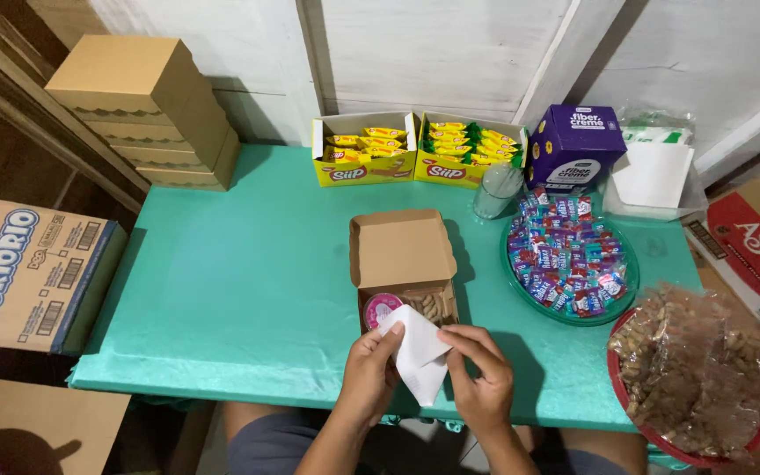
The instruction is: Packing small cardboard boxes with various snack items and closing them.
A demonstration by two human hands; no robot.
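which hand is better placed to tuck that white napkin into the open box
Probably the left hand: it pinches the white napkin's upper corner right at the open box's front edge. The right hand grips the napkin's side, farther from the box.

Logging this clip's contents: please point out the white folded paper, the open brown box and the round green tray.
white folded paper [419,356], head view, on its middle panel between the hands.
open brown box [400,248], head view, on the inside of its raised lid.
round green tray [573,317], head view, on its near rim.
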